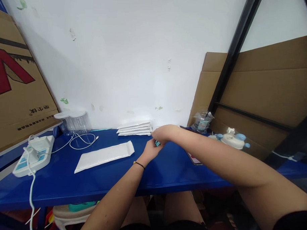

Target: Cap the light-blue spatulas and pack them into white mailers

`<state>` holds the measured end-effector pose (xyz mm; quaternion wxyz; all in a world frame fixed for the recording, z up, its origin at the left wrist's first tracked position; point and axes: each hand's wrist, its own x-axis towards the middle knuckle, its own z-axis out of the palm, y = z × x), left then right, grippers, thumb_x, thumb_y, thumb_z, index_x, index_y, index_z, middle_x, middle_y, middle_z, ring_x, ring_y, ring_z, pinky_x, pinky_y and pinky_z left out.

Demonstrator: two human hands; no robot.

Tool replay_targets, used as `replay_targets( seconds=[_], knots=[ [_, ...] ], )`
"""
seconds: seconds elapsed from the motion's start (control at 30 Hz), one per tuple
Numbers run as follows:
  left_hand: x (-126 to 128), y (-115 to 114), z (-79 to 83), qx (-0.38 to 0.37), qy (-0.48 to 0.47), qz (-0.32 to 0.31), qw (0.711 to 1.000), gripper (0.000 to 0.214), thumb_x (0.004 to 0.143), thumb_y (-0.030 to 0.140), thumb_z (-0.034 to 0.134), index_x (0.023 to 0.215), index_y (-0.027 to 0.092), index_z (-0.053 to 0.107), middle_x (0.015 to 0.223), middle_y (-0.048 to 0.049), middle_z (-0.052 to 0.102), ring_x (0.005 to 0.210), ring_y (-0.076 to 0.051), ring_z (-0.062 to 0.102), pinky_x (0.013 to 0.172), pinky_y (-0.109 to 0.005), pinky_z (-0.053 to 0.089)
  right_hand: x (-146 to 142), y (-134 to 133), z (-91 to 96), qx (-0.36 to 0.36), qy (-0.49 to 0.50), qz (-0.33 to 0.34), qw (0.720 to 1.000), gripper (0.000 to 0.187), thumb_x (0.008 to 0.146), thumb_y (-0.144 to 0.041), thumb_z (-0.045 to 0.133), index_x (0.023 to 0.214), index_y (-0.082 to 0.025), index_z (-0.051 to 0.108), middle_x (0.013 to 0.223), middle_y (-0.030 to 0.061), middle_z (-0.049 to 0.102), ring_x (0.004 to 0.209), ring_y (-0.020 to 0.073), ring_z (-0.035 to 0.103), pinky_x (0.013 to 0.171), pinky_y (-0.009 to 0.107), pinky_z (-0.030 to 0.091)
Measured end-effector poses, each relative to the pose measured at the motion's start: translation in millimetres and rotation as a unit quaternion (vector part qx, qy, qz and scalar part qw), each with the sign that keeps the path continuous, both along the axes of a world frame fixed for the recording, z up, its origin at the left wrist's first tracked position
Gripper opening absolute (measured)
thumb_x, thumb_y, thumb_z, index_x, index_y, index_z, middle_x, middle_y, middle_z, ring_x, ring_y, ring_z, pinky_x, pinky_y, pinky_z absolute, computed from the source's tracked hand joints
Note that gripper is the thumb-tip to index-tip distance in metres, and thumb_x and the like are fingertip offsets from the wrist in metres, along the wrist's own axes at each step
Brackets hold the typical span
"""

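Both hands meet above the blue table, near its middle. A small teal thing shows between them, mostly covered by fingers; its kind cannot be made out. My left hand, with a dark band on its wrist, is closed around it from below. Coming over from the right, my right hand curls its bent fingers down onto the same thing. Just behind the hands, against the wall, lies a stack of white padded envelopes. A single white padded envelope lies flat left of my left hand, its flap end toward the hands.
A white power strip with a cable is at the left, near clear plastic jars. On the right are a phone partly under my forearm, a plastic cup and a white-and-blue item. Cardboard flanks the blue table.
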<state>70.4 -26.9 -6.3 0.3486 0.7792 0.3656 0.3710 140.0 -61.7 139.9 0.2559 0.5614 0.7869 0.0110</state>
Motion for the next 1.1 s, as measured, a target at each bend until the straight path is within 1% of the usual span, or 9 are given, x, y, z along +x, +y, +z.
replay_targets(
  seconds=[0.1, 0.2, 0.4, 0.5, 0.67, 0.77, 0.93, 1.0, 1.1],
  knots=[
    [6.1, -3.0, 2.0, -0.037, -0.05, -0.021, 0.998, 0.033, 0.078, 0.044, 0.051, 0.06, 0.015, 0.053, 0.05, 0.0, 0.053, 0.048, -0.012, 0.05, 0.049, -0.023, 0.035, -11.8, 16.6, 3.5, -0.026, -0.003, -0.051, 0.998, 0.012, 0.05, -0.003, 0.07, 0.059, -0.011, 0.068, 0.059, 0.0068, 0.065, 0.068, 0.0251, 0.064, 0.066, 0.037, 0.048],
    [8.6, -4.9, -0.4, -0.048, -0.079, -0.02, 0.996, 0.04, 0.079, 0.046, 0.047, 0.052, 0.017, 0.048, 0.049, -0.0006, 0.052, 0.05, -0.012, 0.051, 0.051, -0.024, 0.037, -22.2, 29.3, 1.0, 0.022, 0.037, -0.074, 0.996, 0.007, 0.054, -0.018, 0.073, 0.056, -0.015, 0.067, 0.053, 0.0031, 0.062, 0.065, 0.0239, 0.063, 0.065, 0.038, 0.048],
    [6.6, -6.1, -8.2, -0.061, -0.109, -0.018, 0.992, 0.043, 0.079, 0.055, 0.047, 0.059, 0.017, 0.053, 0.051, -0.0011, 0.055, 0.051, -0.013, 0.053, 0.056, -0.026, 0.042, -2.5, 6.4, 25.0, 0.074, 0.092, 0.003, 0.993, 0.045, 0.052, -0.044, 0.077, 0.087, -0.017, 0.07, 0.083, 0.0087, 0.067, 0.08, 0.0262, 0.062, 0.069, 0.034, 0.045],
    [6.6, -7.5, -9.1, -0.06, -0.117, -0.025, 0.991, 0.042, 0.08, 0.054, 0.046, 0.066, 0.016, 0.057, 0.054, -0.0016, 0.059, 0.055, -0.014, 0.057, 0.062, -0.027, 0.045, 23.1, -7.2, 33.7, 0.116, 0.238, 0.037, 0.964, 0.053, 0.059, -0.054, 0.071, 0.098, -0.019, 0.066, 0.092, 0.0079, 0.067, 0.081, 0.0225, 0.06, 0.067, 0.029, 0.044],
    [9.5, -10.6, -8.5, -0.05, -0.08, -0.057, 0.994, 0.04, 0.082, 0.05, 0.047, 0.066, 0.015, 0.06, 0.062, -0.0049, 0.065, 0.064, -0.017, 0.062, 0.067, -0.029, 0.047, 41.9, -7.1, 0.9, 0.1, 0.425, 0.102, 0.894, 0.028, 0.081, -0.04, 0.056, 0.09, -0.016, 0.067, 0.082, 0.0042, 0.067, 0.074, 0.0143, 0.058, 0.065, 0.023, 0.042],
    [10.8, -10.9, -6.8, -0.057, -0.062, -0.075, 0.994, 0.039, 0.082, 0.045, 0.048, 0.063, 0.015, 0.062, 0.066, -0.0071, 0.068, 0.069, -0.019, 0.064, 0.07, -0.03, 0.048, 42.2, -4.4, -24.0, 0.112, 0.476, 0.071, 0.87, 0.026, 0.085, -0.035, 0.051, 0.084, -0.015, 0.067, 0.075, 0.0032, 0.066, 0.069, 0.0133, 0.058, 0.063, 0.023, 0.042],
    [10.5, -4.5, -4.1, -0.076, -0.078, -0.09, 0.99, 0.027, 0.08, 0.035, 0.05, 0.065, 0.014, 0.059, 0.053, -0.002, 0.061, 0.055, -0.015, 0.061, 0.062, -0.027, 0.049, 47.1, -11.1, -42.5, 0.075, 0.644, 0.045, 0.76, 0.035, 0.076, -0.038, 0.063, 0.102, -0.016, 0.062, 0.089, 0.0053, 0.067, 0.082, 0.0164, 0.064, 0.068, 0.025, 0.05],
    [10.0, -1.6, -4.4, -0.076, -0.069, -0.072, 0.992, 0.024, 0.078, 0.031, 0.052, 0.06, 0.015, 0.056, 0.047, 0.0003, 0.055, 0.047, -0.013, 0.056, 0.054, -0.025, 0.047, 49.0, -13.6, -48.6, 0.097, 0.659, 0.052, 0.744, 0.037, 0.07, -0.036, 0.069, 0.101, -0.016, 0.063, 0.091, 0.0058, 0.067, 0.083, 0.0174, 0.064, 0.068, 0.025, 0.051],
    [9.7, 0.0, -6.9, -0.07, -0.052, -0.049, 0.995, 0.024, 0.075, 0.025, 0.052, 0.053, 0.015, 0.054, 0.048, -0.0015, 0.056, 0.051, -0.014, 0.057, 0.056, -0.025, 0.047, 48.3, -13.4, -61.0, 0.111, 0.653, 0.025, 0.749, 0.027, 0.077, -0.037, 0.06, 0.094, -0.017, 0.067, 0.09, 0.0057, 0.067, 0.067, 0.014, 0.064, 0.055, 0.023, 0.051]
  ],
)
